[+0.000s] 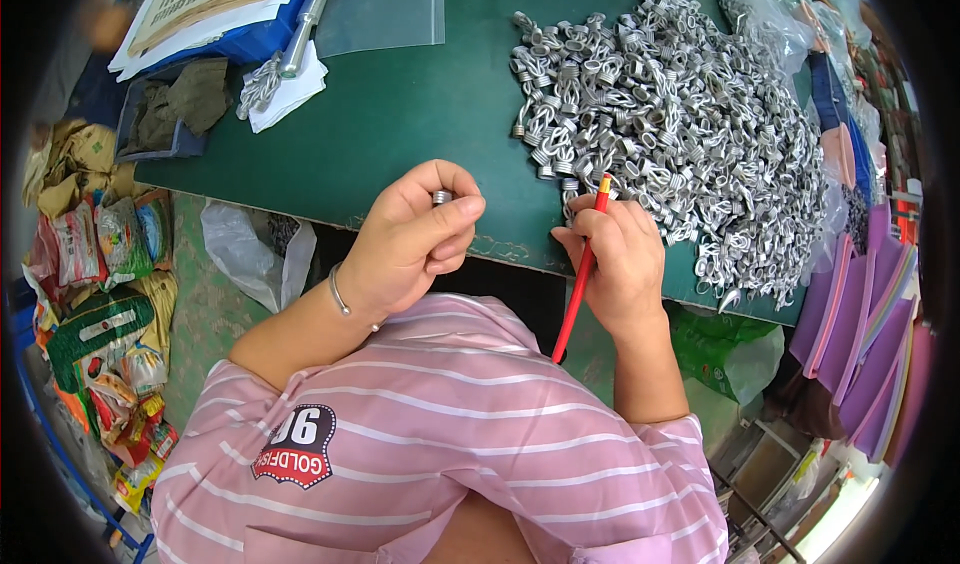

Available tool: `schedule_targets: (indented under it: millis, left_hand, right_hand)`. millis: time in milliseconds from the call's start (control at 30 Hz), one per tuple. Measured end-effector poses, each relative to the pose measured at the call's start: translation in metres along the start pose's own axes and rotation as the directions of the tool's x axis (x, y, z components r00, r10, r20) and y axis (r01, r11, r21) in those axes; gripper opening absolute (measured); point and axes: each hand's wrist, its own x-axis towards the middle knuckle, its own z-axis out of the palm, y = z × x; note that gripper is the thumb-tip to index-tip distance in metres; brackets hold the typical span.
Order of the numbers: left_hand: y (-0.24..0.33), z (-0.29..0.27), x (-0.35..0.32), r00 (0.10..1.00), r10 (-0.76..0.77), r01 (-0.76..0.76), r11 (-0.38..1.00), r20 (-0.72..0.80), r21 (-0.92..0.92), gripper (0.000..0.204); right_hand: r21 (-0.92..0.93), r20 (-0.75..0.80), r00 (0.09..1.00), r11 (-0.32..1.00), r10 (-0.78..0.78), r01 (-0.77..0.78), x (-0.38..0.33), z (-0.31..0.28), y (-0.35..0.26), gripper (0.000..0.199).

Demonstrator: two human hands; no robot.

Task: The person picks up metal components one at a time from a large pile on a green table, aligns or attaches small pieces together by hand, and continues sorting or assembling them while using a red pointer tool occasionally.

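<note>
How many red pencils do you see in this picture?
1. The red pencil is in the right hand, its tip by the pile of metal springs. Others may be hidden under that pile.

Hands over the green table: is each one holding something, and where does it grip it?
The left hand pinches a small metal coil part at its end between thumb and fingers. The right hand grips a red pencil around its upper half.
</note>
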Motion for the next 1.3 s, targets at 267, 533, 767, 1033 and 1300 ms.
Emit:
schedule_targets:
  millis: [267,533,767,1033,1300]
  left_hand:
    - [-0.004,0.005,-0.002,0.996,0.061,-0.038,0.947,-0.06,0.32,0.015]
    - [-0.01,0.007,-0.004,0.986,0.166,-0.159,0.861,0.028,0.483,0.024]
    - [-0.003,0.003,-0.008,0.877,0.426,-0.444,0.535,0.225,0.719,0.02]
    - [-0.006,-0.002,-0.008,0.963,0.27,-0.245,0.847,0.017,0.471,0.02]
    - [0.0,-0.009,-0.026,0.987,0.15,-0.148,0.989,-0.05,0.028,0.023]
  right_hand:
    - [0.174,-0.143,0.989,0.984,0.047,-0.022,-0.003,0.006,0.003,0.029]
    - [0.909,0.235,0.8,0.167,0.552,-0.381,0.011,0.009,-0.031,0.021]
    - [0.968,0.232,0.864,-0.02,0.447,-0.25,0.002,0.031,-0.031,0.026]
    - [0.747,-0.327,0.923,0.654,0.203,0.121,0.006,0.033,-0.034,0.048]
    - [0.613,-0.336,0.942,0.764,0.021,0.201,0.018,0.016,-0.033,0.034]
